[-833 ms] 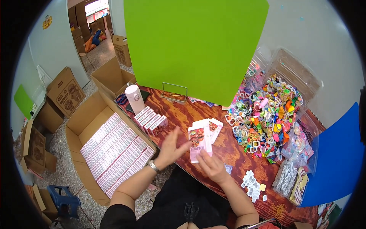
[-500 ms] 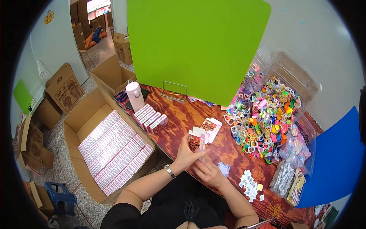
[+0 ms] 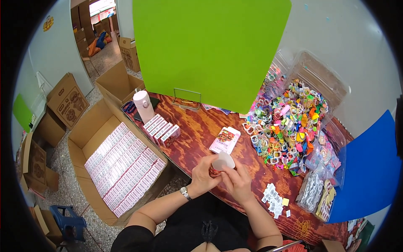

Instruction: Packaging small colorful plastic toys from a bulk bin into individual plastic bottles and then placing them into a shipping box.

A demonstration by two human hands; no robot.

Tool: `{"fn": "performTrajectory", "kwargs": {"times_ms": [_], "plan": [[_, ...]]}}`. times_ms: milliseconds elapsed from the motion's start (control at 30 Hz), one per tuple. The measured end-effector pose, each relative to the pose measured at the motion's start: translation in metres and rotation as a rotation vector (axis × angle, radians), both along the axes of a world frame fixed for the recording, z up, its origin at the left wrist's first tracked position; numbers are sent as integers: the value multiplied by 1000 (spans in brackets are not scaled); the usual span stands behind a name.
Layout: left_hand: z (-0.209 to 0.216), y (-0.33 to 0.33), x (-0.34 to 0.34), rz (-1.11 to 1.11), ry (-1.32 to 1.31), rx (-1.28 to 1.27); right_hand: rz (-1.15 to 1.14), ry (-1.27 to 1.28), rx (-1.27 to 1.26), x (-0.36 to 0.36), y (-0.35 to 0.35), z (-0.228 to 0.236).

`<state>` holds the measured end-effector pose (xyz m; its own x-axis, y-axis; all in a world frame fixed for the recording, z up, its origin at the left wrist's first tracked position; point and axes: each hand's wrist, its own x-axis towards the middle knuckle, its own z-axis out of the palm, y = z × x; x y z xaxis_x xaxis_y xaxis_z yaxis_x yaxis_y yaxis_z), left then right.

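Note:
My left hand (image 3: 204, 174) is wrapped around a small red-and-white carton (image 3: 215, 171), mostly hidden by the fingers. A pale rounded piece (image 3: 224, 160) shows at its top; whether it is the carton's inside or a flap, I cannot tell. From the other side, my right hand (image 3: 238, 180) pinches at that pale piece with thumb and fingers. Just beyond both hands, a flattened pink-and-white carton (image 3: 226, 140) with a red picture lies on the table. Anything further inside my fingers is hidden.
Several packed cartons (image 3: 161, 130) stand in a row beside a pink bottle (image 3: 143, 106). At the left, a large cardboard box (image 3: 77, 145) holds rows of cartons. Colourful trinkets (image 3: 289, 126) heap at the right, near small white slips (image 3: 273, 201) and rubber bands (image 3: 302, 227). A green board (image 3: 210, 50) stands behind.
My right hand has risen from below the carton to its top. The carton has tilted, showing a pale rounded piece. The purple card beside my right hand is no longer visible on the table.

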<state>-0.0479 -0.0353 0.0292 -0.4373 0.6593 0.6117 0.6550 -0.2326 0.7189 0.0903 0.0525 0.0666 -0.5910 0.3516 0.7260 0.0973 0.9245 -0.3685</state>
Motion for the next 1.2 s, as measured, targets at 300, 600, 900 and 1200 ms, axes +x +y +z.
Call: {"fn": "performTrajectory", "kwargs": {"times_ms": [300,600,900,1200], "plan": [[9,-2,-3,-1,295,-7,74,153,-981,10,-3,10],[-1,-5,-1,2,248,7,229,248,-1171,-1,-10,0],[1,-6,1,44,295,-82,53,20,-727,-1,-11,8],[-5,-6,3,199,527,-71,29,-41,-276,-2,-15,15]]}}
